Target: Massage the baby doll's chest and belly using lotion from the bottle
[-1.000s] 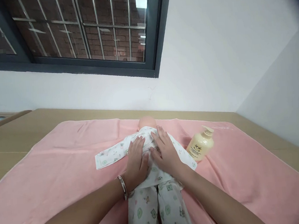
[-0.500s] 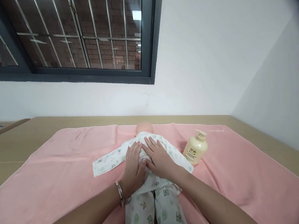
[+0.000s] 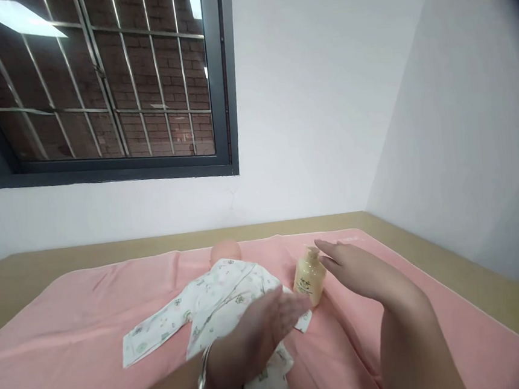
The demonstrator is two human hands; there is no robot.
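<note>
A baby doll (image 3: 224, 285) in white pajamas printed with small green figures lies on a pink blanket (image 3: 83, 313), its bald head at the far end and one sleeve stretched left. To its right stands a pale yellow pump bottle (image 3: 310, 279). My right hand (image 3: 354, 268) is by the pump head, fingers stretched out; whether it touches the pump I cannot tell. Low in front of the bottle, my left hand (image 3: 268, 324) is held with palm turned inward and fingers extended, slightly blurred. It holds nothing, and a silver bangle (image 3: 203, 372) circles that wrist.
Under the blanket is a tan tabletop (image 3: 35, 280) against a white wall (image 3: 308, 123). A dark-framed window (image 3: 228, 100) with metal bars is at the upper left. The side wall (image 3: 465, 158) rises at the right.
Both hands have left the doll's back. My right hand has moved right to the pump bottle, my left hand toward the bottle's front. The doll's top looks less bunched, and the view has shifted.
</note>
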